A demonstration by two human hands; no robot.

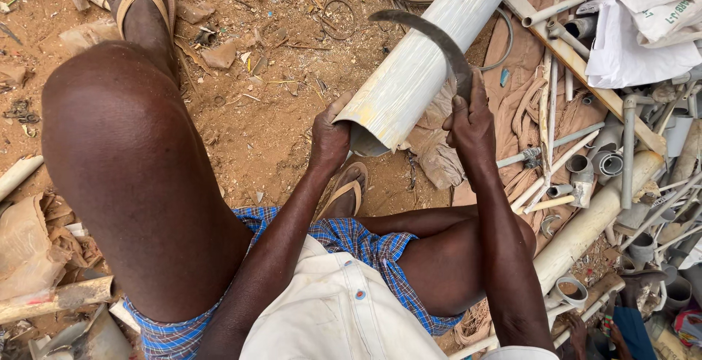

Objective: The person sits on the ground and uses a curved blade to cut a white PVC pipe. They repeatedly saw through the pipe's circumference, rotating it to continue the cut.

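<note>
Cream shirt (329, 316) nearest cam. Left hand (330, 137), fingers clamped on near end of grey pipe (424, 53), tilted over dirt ground (256, 119). Right hand (472, 122), fingers closed round curved sickle (431, 35), blade across pipe.

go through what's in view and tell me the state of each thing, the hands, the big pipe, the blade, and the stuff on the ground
left hand: gripping the near end of the big pipe
right hand: closed around the sickle handle
big grey pipe: held slanted, near end lifted off the ground
sickle: curved blade arched over the pipe
pipe offcuts: piled loose on the right
brown cloth: crumpled on the dirt
sandal: on the foot under the pipe
</note>
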